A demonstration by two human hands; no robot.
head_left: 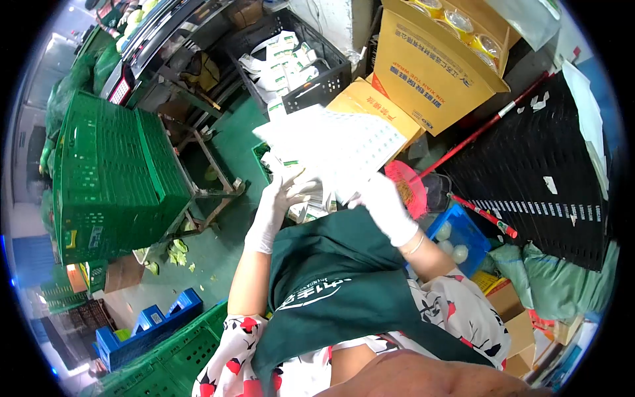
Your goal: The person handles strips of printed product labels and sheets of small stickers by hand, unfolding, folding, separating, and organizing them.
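A bundle of white sheets (350, 135), overexposed in places, lies spread in front of me; small printed rows show on its right part. My left hand (281, 198), in a white glove, has its fingers curled at the bundle's lower left edge. At the lower right edge, my right hand (383, 205), gloved too, is closed on the sheets; its fingertips are partly lost in the glare. Below and between the hands are white printed label strips (307, 208). A green crate (261, 159) shows partly behind the sheets.
A black crate (331, 86) holds white label rolls. An open carton (430, 73) with wrap rolls stands at the back right, beside a red broom (407, 188). Green crates (109, 185) are stacked left. A blue crate (460, 241) sits at right; leaf scraps (177, 253) litter the floor.
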